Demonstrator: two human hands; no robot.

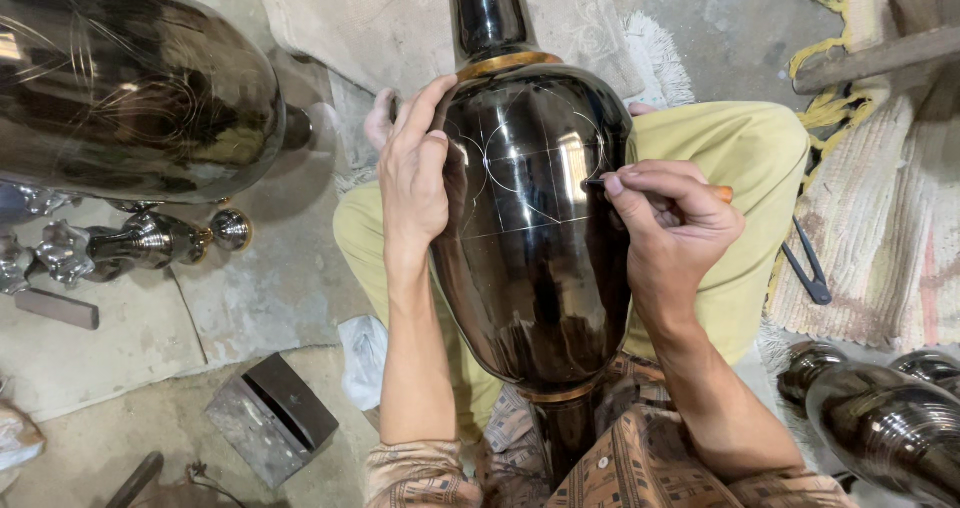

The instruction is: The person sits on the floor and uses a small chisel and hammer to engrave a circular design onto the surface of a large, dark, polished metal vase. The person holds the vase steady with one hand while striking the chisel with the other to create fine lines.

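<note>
Patterned sleeves (600,468) frame a dark glossy vase (530,258) lying across the person's lap, neck pointing to twelve o'clock. It looks heavy, rigid and slippery, best steadied at the shoulder under the gold band (507,64). That is where the left hand (413,173) lies, fingers spread flat at ten o'clock on the body. At two o'clock the right hand (672,230) pinches a thin scribing tool (596,183), its tip on the faint scratched circles. Further off, at ten o'clock, lies a second vase (130,88).

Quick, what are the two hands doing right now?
Left hand: open, flat against the black vase.
Right hand: closed, pinching a thin tool against the vase.
</note>
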